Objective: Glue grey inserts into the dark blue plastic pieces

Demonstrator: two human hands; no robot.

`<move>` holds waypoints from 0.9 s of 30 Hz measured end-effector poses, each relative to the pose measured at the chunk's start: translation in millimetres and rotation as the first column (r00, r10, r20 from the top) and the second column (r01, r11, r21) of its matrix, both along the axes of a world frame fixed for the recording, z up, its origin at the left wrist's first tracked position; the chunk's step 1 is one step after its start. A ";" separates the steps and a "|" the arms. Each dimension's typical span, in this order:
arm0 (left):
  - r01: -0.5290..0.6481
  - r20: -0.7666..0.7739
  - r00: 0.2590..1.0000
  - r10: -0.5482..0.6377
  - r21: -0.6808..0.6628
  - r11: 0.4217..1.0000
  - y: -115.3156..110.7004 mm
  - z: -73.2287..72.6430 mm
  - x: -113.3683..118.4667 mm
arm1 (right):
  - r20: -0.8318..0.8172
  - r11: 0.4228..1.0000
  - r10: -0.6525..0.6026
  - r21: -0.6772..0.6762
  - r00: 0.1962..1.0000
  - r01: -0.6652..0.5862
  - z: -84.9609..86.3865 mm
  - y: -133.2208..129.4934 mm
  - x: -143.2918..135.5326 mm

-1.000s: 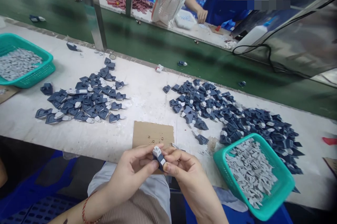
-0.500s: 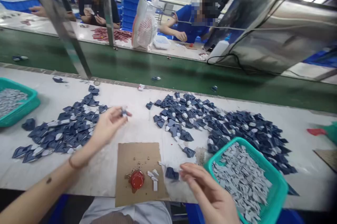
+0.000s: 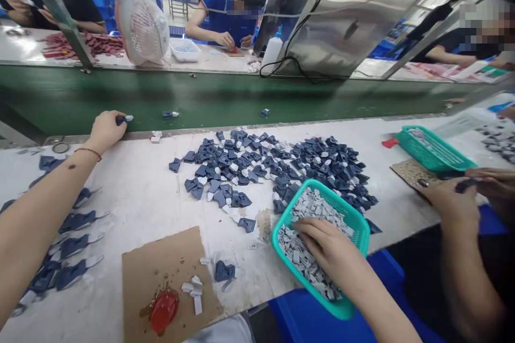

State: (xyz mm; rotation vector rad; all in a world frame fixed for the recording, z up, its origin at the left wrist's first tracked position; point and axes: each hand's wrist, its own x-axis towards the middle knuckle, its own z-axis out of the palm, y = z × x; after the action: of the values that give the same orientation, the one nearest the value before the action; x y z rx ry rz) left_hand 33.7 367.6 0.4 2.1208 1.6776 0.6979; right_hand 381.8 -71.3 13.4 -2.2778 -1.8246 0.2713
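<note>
My left hand (image 3: 107, 131) is at the edge of the green belt (image 3: 217, 101), its fingers closed on a dark blue piece (image 3: 122, 119) with a pale tip. My right hand (image 3: 322, 243) reaches into the teal basket (image 3: 362, 235) of small grey parts (image 3: 300, 257); its fingertips are among them, and whether they grip one is hidden. A large pile of dark blue pieces (image 3: 237, 158) lies beyond the basket. On the cardboard (image 3: 140, 268) are a red cap (image 3: 164, 311) and a few pale parts (image 3: 197, 303). A dark blue piece (image 3: 224, 271) lies beside the cardboard.
More dark blue pieces (image 3: 72, 243) lie at the left under my forearm. At the right, another person's hands (image 3: 458, 198) work near a second teal basket (image 3: 434, 152). Across the belt, a person in blue (image 3: 225, 10) sits near a white bottle (image 3: 272, 49).
The view has swung right. My left hand has moved forward to the belt with the blue piece. My right hand has gone from beside the cardboard into the teal basket.
</note>
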 end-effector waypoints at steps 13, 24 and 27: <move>0.355 -0.115 0.930 -0.349 0.035 0.934 15.5 -0.8 56.8 | -0.232 0.987 0.019 -0.149 0.972 -0.054 8.5 19.2 26.7; 0.168 0.232 0.963 -0.137 -0.119 0.979 -5.6 21.5 46.8 | -0.732 0.915 -0.375 -0.194 0.570 0.353 38.1 9.2 -35.6; 0.133 0.436 0.899 -0.044 -0.176 0.975 -33.8 32.5 40.2 | -0.754 0.896 -0.409 -0.223 0.515 0.384 35.2 11.1 -48.0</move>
State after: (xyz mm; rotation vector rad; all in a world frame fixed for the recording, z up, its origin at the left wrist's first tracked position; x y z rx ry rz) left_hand 73.9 333.8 32.9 1.7326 1.3394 0.8537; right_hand 333.8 -60.2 48.7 -1.9862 -0.8088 1.0312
